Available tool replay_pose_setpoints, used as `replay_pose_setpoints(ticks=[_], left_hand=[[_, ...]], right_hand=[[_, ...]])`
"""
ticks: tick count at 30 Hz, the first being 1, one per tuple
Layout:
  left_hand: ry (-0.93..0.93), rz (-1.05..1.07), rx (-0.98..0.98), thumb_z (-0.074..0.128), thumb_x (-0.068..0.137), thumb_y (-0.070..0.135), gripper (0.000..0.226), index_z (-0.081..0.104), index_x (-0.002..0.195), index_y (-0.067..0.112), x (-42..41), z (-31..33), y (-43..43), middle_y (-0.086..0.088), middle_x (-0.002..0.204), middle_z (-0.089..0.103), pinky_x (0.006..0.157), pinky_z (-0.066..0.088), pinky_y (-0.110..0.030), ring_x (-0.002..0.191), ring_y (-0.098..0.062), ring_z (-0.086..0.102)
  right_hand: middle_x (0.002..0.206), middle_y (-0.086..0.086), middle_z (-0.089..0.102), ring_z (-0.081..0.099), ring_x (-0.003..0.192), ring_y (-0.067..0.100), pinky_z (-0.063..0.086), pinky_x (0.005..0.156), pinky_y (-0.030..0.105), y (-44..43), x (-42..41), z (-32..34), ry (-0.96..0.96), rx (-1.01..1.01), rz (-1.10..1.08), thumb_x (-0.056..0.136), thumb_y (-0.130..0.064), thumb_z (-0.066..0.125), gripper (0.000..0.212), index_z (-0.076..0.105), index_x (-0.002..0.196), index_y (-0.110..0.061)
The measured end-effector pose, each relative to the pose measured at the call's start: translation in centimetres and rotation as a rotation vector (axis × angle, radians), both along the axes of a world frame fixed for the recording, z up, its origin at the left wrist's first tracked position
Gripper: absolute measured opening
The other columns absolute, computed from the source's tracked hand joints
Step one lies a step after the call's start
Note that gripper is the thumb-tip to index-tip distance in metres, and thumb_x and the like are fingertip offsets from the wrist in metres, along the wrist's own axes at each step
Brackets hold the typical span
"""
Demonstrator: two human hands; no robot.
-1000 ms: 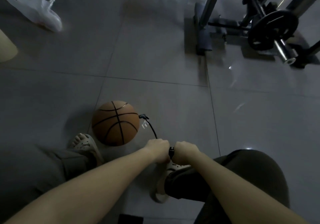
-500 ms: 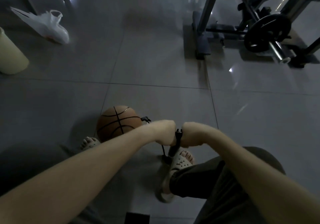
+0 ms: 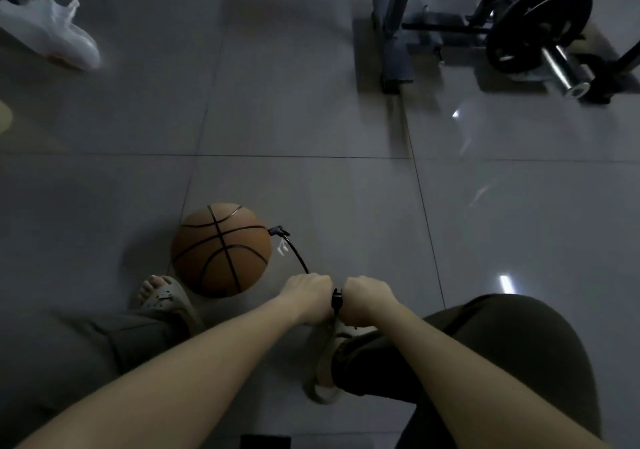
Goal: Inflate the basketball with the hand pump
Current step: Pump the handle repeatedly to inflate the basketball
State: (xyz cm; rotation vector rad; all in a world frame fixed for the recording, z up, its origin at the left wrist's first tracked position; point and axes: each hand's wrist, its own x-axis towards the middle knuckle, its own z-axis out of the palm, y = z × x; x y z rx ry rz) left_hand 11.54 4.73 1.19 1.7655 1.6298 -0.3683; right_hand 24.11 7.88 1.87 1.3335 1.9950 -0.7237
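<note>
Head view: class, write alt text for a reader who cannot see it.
A left hand and right hand grip a pump handle; its black hose runs to a basketball on grey floor tiles. Gym equipment stands beyond.

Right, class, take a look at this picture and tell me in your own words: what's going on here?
A person grips the pump handle with both fists, left hand and right hand either side of it, low near their feet. A black hose runs from the pump to the basketball, which rests on the tiled floor by the left foot. Pumping appears under way.
</note>
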Motion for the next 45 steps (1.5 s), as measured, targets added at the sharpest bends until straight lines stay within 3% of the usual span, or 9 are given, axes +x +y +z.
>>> replay_pose_setpoints(ticks=[3,7,9,14,20,28,34,39,45], left_hand=[[0.015,-0.018,-0.037,0.063,0.092,0.032,0.02,0.051,0.094,0.016,0.2,1.4,-0.5,-0.01,0.103,0.066,0.069,0.044,-0.036,0.086,-0.028,0.061],[-0.01,-0.02,-0.063,0.066,0.089,0.029,0.025,0.05,0.077,0.015,-0.8,6.0,-0.7,-0.004,0.073,0.054,0.054,0.039,-0.032,0.062,-0.021,0.052],[-0.024,-0.019,-0.024,0.068,0.086,0.028,0.028,0.051,0.067,0.015,-1.3,9.4,0.0,-0.003,0.063,0.053,0.05,0.038,-0.031,0.056,-0.021,0.051],[-0.05,-0.017,0.005,0.072,0.083,0.026,0.018,0.064,0.074,0.013,-1.2,14.4,2.0,-0.002,0.065,0.06,0.048,0.041,-0.03,0.056,-0.02,0.055],[0.011,-0.043,-0.029,0.065,0.089,0.026,0.027,0.048,0.071,0.015,-0.8,7.1,0.3,-0.003,0.067,0.054,0.049,0.037,-0.031,0.056,-0.02,0.051],[-0.001,0.007,-0.016,0.061,0.089,0.028,0.017,0.05,0.086,0.016,0.1,0.2,0.1,-0.008,0.094,0.064,0.066,0.041,-0.035,0.08,-0.029,0.059],[0.023,-0.076,0.002,0.058,0.093,0.03,0.015,0.054,0.093,0.015,0.4,0.8,-0.1,-0.012,0.106,0.068,0.069,0.042,-0.035,0.093,-0.032,0.066],[0.03,-0.123,0.004,0.065,0.091,0.031,0.026,0.051,0.078,0.014,-0.8,6.5,-0.1,-0.002,0.074,0.056,0.059,0.046,-0.035,0.07,-0.026,0.057],[-0.019,-0.064,0.061,0.071,0.086,0.028,0.022,0.061,0.071,0.016,-2.1,16.1,1.5,0.0,0.063,0.059,0.048,0.04,-0.03,0.054,-0.019,0.054]], right_hand=[[0.098,0.004,0.063,0.061,0.086,0.027,0.05,0.075,0.034,-0.6,-0.1,1.3,-0.021,-0.039,0.005,0.092,-0.035,0.055,0.018,0.057,0.096,-0.017],[0.078,0.005,0.063,0.062,0.072,0.024,0.056,0.071,0.038,-0.4,-0.5,5.9,0.012,-0.113,0.039,0.084,-0.03,0.067,0.017,0.06,0.081,-0.015],[0.068,0.004,0.061,0.057,0.059,0.021,0.053,0.06,0.034,0.6,-0.7,9.5,0.026,-0.14,0.045,0.082,-0.025,0.071,0.016,0.063,0.075,-0.013],[0.067,0.004,0.053,0.043,0.049,0.015,0.038,0.049,0.026,2.4,-0.2,15.3,0.06,-0.167,-0.02,0.087,-0.017,0.065,0.009,0.066,0.092,-0.009],[0.067,0.001,0.057,0.057,0.061,0.02,0.055,0.066,0.033,0.0,-1.0,7.4,-0.011,-0.087,0.031,0.086,-0.03,0.066,0.024,0.055,0.069,-0.016],[0.083,0.001,0.059,0.06,0.077,0.024,0.05,0.069,0.034,0.3,-0.3,0.2,-0.052,-0.055,0.003,0.089,-0.032,0.056,0.018,0.051,0.078,-0.018],[0.095,0.003,0.061,0.061,0.088,0.026,0.05,0.073,0.034,-0.7,0.1,0.4,-0.013,-0.051,-0.045,0.091,-0.03,0.055,0.013,0.054,0.092,-0.017],[0.067,0.003,0.057,0.061,0.065,0.024,0.052,0.062,0.034,0.1,-1.0,6.3,-0.02,-0.166,-0.001,0.084,-0.026,0.069,0.021,0.058,0.071,-0.014],[0.062,0.003,0.054,0.045,0.045,0.016,0.038,0.044,0.022,1.8,-0.9,16.5,0.113,-0.097,-0.036,0.085,-0.024,0.07,0.015,0.068,0.081,-0.009]])
